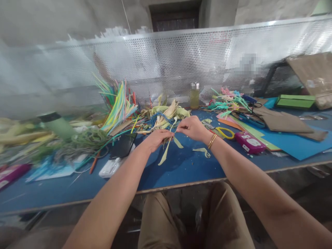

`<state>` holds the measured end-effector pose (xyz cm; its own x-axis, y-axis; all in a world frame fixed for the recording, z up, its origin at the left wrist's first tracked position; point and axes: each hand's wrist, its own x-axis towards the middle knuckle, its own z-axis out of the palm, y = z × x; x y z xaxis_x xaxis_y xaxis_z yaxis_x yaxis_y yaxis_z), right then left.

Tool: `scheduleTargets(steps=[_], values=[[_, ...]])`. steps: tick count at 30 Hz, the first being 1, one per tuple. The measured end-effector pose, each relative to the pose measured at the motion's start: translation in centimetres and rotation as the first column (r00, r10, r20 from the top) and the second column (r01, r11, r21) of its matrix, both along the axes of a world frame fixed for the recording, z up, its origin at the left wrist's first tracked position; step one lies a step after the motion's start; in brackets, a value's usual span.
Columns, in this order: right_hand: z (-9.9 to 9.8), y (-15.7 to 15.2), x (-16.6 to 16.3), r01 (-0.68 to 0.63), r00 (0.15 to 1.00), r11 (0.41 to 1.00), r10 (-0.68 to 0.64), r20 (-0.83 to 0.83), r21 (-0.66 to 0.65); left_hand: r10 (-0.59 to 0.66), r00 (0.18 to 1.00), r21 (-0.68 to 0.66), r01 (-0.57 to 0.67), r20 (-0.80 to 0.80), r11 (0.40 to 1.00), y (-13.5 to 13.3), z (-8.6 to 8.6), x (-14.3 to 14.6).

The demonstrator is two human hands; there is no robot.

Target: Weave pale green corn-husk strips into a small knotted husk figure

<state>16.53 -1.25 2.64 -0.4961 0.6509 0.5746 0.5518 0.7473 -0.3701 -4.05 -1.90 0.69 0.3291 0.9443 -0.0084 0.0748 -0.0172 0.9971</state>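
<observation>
Two flat, pale green strip ends (164, 155) dangle beneath the fingers (183, 125).

This looks like a small craft workshop, roughly finished rather than homely. A long blue worktop (186, 169) is crowded with making supplies: a bundle of coloured pipe cleaners (119, 107) and a tangle of green twine (89, 139) on the left, a pile of pale husk-like strips (169, 112) at the far middle, cardboard pieces (286, 121) and a blue paper sheet (293, 143) on the right. Behind rise a perforated metal panel (178, 57) and a bare grey wall (52, 20).
</observation>
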Motion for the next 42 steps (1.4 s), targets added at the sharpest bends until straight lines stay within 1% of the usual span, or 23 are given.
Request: scheduleTargets(steps=[4, 8, 10, 13, 15, 17, 19, 23, 25, 28, 31, 34, 36, 37, 40, 42], values=[[0.1, -0.1, 0.0, 0.007, 1.0, 1.0, -0.007, 0.001, 0.013, 0.0, 1.0, -0.026, -0.001, -0.004, 1.0, 0.0, 0.0, -0.1], [-0.1, 0.1, 0.1, 0.021, 1.0, 0.999, -0.021, -0.001, 0.025, -0.002, 1.0, -0.005, 0.003, 0.014, 1.0, -0.1, -0.1, 0.0], [-0.4, 0.5, 0.2, 0.046, 0.999, 0.999, -0.045, -0.01, 0.014, 0.02, 0.999, 0.008, -0.02, 0.037, 1.0, -0.1, -0.3, 0.0], [-1.0, 1.3, 0.5, 0.096, 0.995, 0.995, -0.097, -0.015, -0.012, 0.075, 0.989, 0.007, -0.076, 0.125, 0.997, -0.3, -0.4, -0.1], [-1.4, 1.7, 0.6, 0.123, 0.992, 0.992, -0.123, -0.018, -0.013, 0.073, 0.982, -0.004, -0.074, 0.175, 0.997, -0.3, -0.3, -0.2], [-1.6, 1.8, 0.6, 0.124, 0.992, 0.992, -0.124, -0.025, -0.01, 0.055, 0.982, -0.013, -0.054, 0.179, 0.998, -0.4, -0.2, -0.1], [-1.5, 1.6, 0.5, 0.108, 0.993, 0.994, -0.108, -0.048, -0.001, 0.062, 0.984, -0.002, -0.063, 0.167, 0.998, -0.4, -0.1, -0.1], [-1.0, 0.8, 0.0, 0.079, 0.984, 0.995, -0.068, -0.164, 0.061, 0.138, 0.976, 0.069, -0.151, 0.17, 0.986, -0.4, -0.1, 0.2], [-0.8, 0.4, -0.2, 0.074, 0.979, 0.994, -0.056, -0.194, 0.084, 0.155, 0.975, 0.126, -0.176, 0.16, 0.976, -0.4, -0.1, 0.3], [-0.8, 0.0, -0.6, 0.069, 0.986, 0.995, -0.056, -0.155, 0.077, 0.161, 0.982, 0.246, -0.181, 0.1, 0.952, -0.5, 0.0, 0.4], [-0.9, -0.1, -1.0, 0.052, 0.992, 0.997, -0.046, -0.116, 0.05, 0.18, 0.983, 0.311, -0.182, 0.033, 0.933, -0.6, 0.1, 0.5], [-1.1, -0.1, -1.2, 0.016, 0.986, 1.0, -0.016, -0.166, -0.001, 0.199, 0.98, 0.296, -0.195, 0.019, 0.935, -0.6, 0.0, 0.4], [-1.2, 0.0, -1.4, -0.034, 0.961, 0.996, 0.008, -0.276, -0.087, 0.213, 0.977, 0.255, -0.209, 0.013, 0.944, -0.5, 0.0, 0.4], [-1.3, 0.0, -1.6, -0.074, 0.935, 0.987, 0.019, -0.353, -0.144, 0.22, 0.975, 0.234, -0.217, 0.014, 0.948, -0.6, 0.1, 0.5], [-1.8, 0.1, -2.2, -0.246, 0.825, 0.925, 0.043, -0.563, -0.289, 0.229, 0.973, 0.204, -0.231, 0.033, 0.951, -0.8, 0.3, 0.5], [-2.1, 0.2, -2.6, -0.333, 0.771, 0.887, 0.061, -0.633, -0.321, 0.213, 0.976, 0.204, -0.219, 0.053, 0.954, -0.9, 0.4, 0.6]])
